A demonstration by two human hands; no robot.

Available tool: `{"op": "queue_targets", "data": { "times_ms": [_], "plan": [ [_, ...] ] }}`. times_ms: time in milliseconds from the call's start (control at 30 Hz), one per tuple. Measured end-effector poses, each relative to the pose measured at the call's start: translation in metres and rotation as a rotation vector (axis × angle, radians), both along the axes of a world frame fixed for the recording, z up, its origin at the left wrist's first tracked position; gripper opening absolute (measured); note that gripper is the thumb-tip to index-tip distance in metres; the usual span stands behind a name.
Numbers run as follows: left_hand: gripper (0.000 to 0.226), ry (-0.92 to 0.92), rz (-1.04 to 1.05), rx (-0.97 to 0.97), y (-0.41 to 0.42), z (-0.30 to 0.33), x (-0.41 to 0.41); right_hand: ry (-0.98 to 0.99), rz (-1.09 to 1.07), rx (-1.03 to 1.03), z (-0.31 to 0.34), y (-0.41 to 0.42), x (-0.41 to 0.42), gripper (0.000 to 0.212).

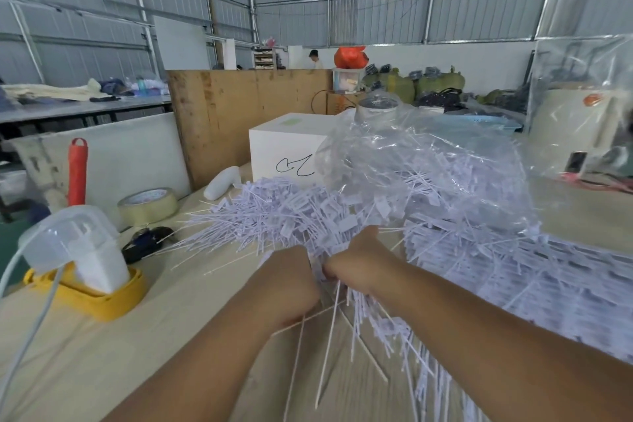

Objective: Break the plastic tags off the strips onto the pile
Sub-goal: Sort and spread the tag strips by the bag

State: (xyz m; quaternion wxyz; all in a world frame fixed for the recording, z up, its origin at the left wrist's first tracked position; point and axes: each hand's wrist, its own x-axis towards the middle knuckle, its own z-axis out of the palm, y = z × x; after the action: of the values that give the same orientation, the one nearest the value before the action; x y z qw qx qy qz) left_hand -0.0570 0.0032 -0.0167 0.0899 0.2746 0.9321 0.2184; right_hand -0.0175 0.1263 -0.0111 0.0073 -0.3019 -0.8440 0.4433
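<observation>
Hundreds of loose tags are already lying in the pile [274, 216] on the table [102, 360], just beyond the hands. Both the left hand [291, 281] and right hand [356, 264] are clenching around a bundle of strips [370, 322]. Stacked unbroken strips [548, 284] are waiting at right, so much work seems left.

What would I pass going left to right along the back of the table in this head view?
Red handle → roll of tape → white bottle → white box → clear plastic bag over the white tags.
</observation>
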Motion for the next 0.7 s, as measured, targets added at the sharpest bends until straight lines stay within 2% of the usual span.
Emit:
{"op": "queue_targets", "data": {
  "times_ms": [67, 167, 267, 333, 367, 400, 467, 533, 633, 700],
  "plan": [
    [0.004, 0.026, -0.082, 0.019, 0.002, 0.001, 0.005, 0.015, 0.017, 0.013, -0.003, 0.000, 0.001, 0.121],
    [0.010, -0.002, -0.151, -0.005, 0.002, -0.001, 0.012, 0.025, 0.020, 0.075, -0.009, -0.003, 0.004, 0.115],
    [0.016, 0.044, -0.094, 0.039, 0.006, -0.008, 0.013, 0.095, -0.021, 0.105, -0.015, -0.010, 0.004, 0.089],
    [0.021, 0.063, -0.048, 0.093, 0.011, -0.011, 0.013, 0.171, -0.095, 0.026, -0.015, -0.010, 0.001, 0.065],
    [0.023, 0.064, -0.036, 0.120, 0.013, -0.012, 0.013, 0.195, -0.120, -0.026, -0.015, -0.009, 0.001, 0.060],
    [0.023, 0.043, -0.024, 0.147, 0.014, -0.012, 0.012, 0.206, -0.121, -0.060, -0.014, -0.007, 0.000, 0.063],
    [0.018, -0.084, 0.016, 0.254, 0.017, -0.012, 0.009, 0.195, -0.059, -0.059, -0.011, -0.005, 0.001, 0.084],
    [0.018, -0.293, 0.060, 0.413, 0.017, -0.011, 0.005, 0.186, -0.047, -0.032, -0.007, -0.004, 0.003, 0.095],
    [0.038, -0.646, 0.104, 0.701, 0.015, -0.014, 0.005, 0.162, -0.037, 0.010, -0.004, -0.001, 0.002, 0.101],
    [0.051, -0.794, 0.113, 0.844, 0.016, -0.015, 0.009, 0.127, -0.015, 0.061, -0.002, 0.000, 0.001, 0.102]
  ]
}}
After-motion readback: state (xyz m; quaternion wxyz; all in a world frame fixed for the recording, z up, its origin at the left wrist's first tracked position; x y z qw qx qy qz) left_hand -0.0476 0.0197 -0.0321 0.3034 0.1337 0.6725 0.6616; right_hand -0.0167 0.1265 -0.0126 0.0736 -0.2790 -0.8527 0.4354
